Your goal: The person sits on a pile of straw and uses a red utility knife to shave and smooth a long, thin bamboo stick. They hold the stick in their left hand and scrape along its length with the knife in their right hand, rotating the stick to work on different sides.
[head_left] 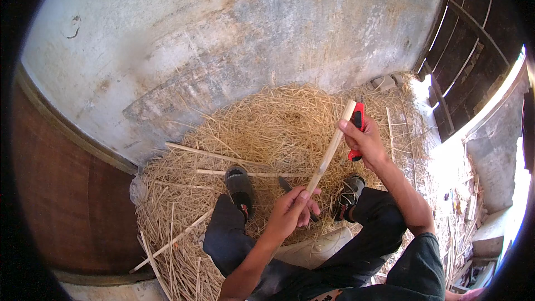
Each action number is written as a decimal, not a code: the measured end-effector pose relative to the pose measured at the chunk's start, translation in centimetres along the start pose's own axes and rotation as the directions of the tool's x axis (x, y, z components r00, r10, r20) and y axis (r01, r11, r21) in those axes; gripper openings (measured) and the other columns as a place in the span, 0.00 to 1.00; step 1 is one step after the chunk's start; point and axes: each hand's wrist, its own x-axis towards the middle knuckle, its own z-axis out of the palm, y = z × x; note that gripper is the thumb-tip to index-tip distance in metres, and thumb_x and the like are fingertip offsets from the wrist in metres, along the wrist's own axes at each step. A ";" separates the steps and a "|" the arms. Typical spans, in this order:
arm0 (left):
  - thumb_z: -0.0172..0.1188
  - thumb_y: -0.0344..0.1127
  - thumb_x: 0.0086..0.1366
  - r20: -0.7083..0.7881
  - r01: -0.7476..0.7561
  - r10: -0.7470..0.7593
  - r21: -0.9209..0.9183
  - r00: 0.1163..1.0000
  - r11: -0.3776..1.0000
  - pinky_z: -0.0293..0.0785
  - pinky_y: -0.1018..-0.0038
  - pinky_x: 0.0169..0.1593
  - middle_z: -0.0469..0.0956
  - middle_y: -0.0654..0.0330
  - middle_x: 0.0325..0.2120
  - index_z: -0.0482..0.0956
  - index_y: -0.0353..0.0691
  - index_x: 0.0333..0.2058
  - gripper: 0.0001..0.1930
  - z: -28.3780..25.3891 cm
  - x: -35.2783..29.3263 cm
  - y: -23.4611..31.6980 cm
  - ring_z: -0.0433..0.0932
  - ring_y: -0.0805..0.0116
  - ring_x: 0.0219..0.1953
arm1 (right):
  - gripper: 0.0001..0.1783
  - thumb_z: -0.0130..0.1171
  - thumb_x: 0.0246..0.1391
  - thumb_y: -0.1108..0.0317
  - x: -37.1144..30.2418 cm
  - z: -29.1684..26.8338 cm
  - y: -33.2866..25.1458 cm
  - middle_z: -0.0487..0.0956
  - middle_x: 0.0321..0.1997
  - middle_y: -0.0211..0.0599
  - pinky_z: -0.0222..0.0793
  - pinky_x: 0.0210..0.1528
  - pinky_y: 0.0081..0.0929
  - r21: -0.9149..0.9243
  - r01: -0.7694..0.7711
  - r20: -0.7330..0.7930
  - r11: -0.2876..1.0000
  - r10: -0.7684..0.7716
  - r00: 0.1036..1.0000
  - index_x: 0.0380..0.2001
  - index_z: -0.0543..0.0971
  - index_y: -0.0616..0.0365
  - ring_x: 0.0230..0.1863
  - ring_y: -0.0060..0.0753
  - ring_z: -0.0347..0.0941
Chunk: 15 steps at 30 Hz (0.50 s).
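Note:
A pale split bamboo stick point(332, 146) slants up to the right between my hands, over the straw. My left hand point(291, 209) is closed around its lower end. My right hand point(368, 140) is closed at the upper end, thumb against the stick, and also grips a red-and-black utility knife point(358, 124) beside it; its blade cannot be made out. Behind my left hand shows a dark, flat, blade-like piece point(285, 184), partly hidden by the hand.
Straw and shavings point(278, 117) cover the floor between my shoes. Several bamboo strips point(214, 155) lie on the left. A pale rounded block point(312, 247) sits between my legs. A stained wall point(251, 33) stands ahead, with a brown panel point(72, 184) left and dark planks point(468, 39) right.

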 end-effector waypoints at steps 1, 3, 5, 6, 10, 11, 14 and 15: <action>0.43 0.45 0.84 0.022 0.005 -0.005 -0.028 1.000 1.000 0.67 0.78 0.24 0.79 0.61 0.27 0.77 0.34 0.59 0.22 -0.1 0.0 0.1 0.70 0.79 0.21 | 0.16 0.69 0.65 0.55 0.0 -0.1 0.2 0.64 0.19 0.14 0.46 0.20 0.21 0.019 0.002 0.006 1.000 -0.002 1.000 0.33 0.77 0.52 0.18 0.11 0.55; 0.43 0.45 0.84 0.065 0.018 -0.013 -0.082 0.998 0.996 0.64 0.79 0.22 0.77 0.62 0.25 0.76 0.33 0.59 0.22 -0.3 -0.1 0.4 0.67 0.79 0.19 | 0.15 0.68 0.66 0.55 0.0 0.0 -0.1 0.63 0.19 0.14 0.46 0.21 0.20 0.041 0.004 0.029 0.999 -0.005 1.000 0.38 0.79 0.55 0.18 0.11 0.54; 0.43 0.45 0.84 0.080 0.022 -0.013 -0.116 0.997 0.993 0.63 0.79 0.22 0.74 0.64 0.23 0.76 0.33 0.59 0.22 -0.4 -0.2 0.3 0.66 0.79 0.19 | 0.16 0.67 0.66 0.55 -0.2 0.3 -0.6 0.63 0.19 0.14 0.46 0.21 0.20 0.056 0.004 0.044 0.998 -0.006 0.999 0.43 0.81 0.57 0.18 0.11 0.54; 0.43 0.45 0.84 0.087 0.025 -0.013 -0.133 0.996 0.991 0.63 0.79 0.22 0.73 0.64 0.22 0.75 0.33 0.59 0.22 -0.5 -0.2 0.3 0.65 0.79 0.19 | 0.18 0.67 0.67 0.55 -0.3 0.5 -0.9 0.63 0.19 0.14 0.46 0.22 0.20 0.060 0.003 0.048 0.998 -0.006 0.999 0.46 0.81 0.59 0.18 0.11 0.54; 0.44 0.46 0.84 0.109 0.047 -0.033 -0.131 0.994 0.990 0.65 0.78 0.24 0.71 0.65 0.22 0.75 0.33 0.59 0.22 -0.3 -0.1 0.4 0.65 0.79 0.19 | 0.24 0.67 0.67 0.56 -0.4 -0.3 -0.8 0.66 0.20 0.17 0.47 0.20 0.18 0.049 -0.031 0.127 0.998 0.024 0.992 0.56 0.78 0.63 0.16 0.11 0.54; 0.45 0.45 0.83 0.119 0.051 -0.036 -0.125 0.992 0.991 0.66 0.78 0.25 0.73 0.65 0.23 0.75 0.33 0.59 0.22 -0.4 -0.1 0.4 0.66 0.78 0.20 | 0.23 0.67 0.67 0.55 -0.4 -0.3 -0.8 0.66 0.21 0.16 0.47 0.21 0.18 0.042 -0.014 0.114 0.999 0.009 0.993 0.54 0.79 0.62 0.17 0.11 0.54; 0.48 0.44 0.82 0.084 -0.007 0.014 -0.090 0.996 0.996 0.71 0.77 0.30 0.77 0.63 0.29 0.75 0.34 0.59 0.20 -0.4 0.2 -0.6 0.72 0.77 0.25 | 0.19 0.67 0.66 0.55 -0.6 -0.3 -0.9 0.65 0.21 0.14 0.46 0.22 0.19 0.031 0.042 0.038 0.999 -0.043 0.998 0.49 0.80 0.59 0.19 0.11 0.54; 0.49 0.43 0.82 0.062 -0.038 0.043 -0.075 0.997 0.996 0.72 0.77 0.33 0.79 0.63 0.32 0.76 0.34 0.59 0.19 -0.3 0.4 -1.0 0.74 0.77 0.27 | 0.17 0.68 0.66 0.56 -0.4 -0.3 -0.7 0.66 0.21 0.14 0.46 0.22 0.19 0.035 0.064 -0.011 0.997 -0.064 0.998 0.46 0.80 0.58 0.19 0.11 0.54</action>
